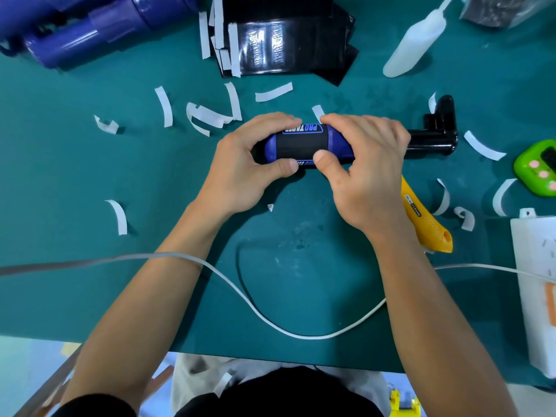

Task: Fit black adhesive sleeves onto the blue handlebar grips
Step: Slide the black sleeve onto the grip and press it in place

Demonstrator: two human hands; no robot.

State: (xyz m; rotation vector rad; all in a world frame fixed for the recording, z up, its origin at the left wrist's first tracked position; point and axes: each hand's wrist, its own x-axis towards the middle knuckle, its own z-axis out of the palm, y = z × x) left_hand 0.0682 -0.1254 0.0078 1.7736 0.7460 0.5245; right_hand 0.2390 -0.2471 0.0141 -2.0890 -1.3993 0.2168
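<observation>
In the head view, your left hand point(240, 170) and right hand point(370, 176) both curl round the blue handlebar grip point(338, 145) at the centre of the frame. Thumbs are in front and fingers behind, pressing the black sleeve point(299, 145) wrapped round its middle, which likely beds the adhesive. The grip sits on a black holder point(433, 141) at centre right, probably to steady it above the surface point(90, 176). Spare sleeves point(285, 46) are stacked at upper centre, with peeled white backing strips point(164, 106) scattered around.
</observation>
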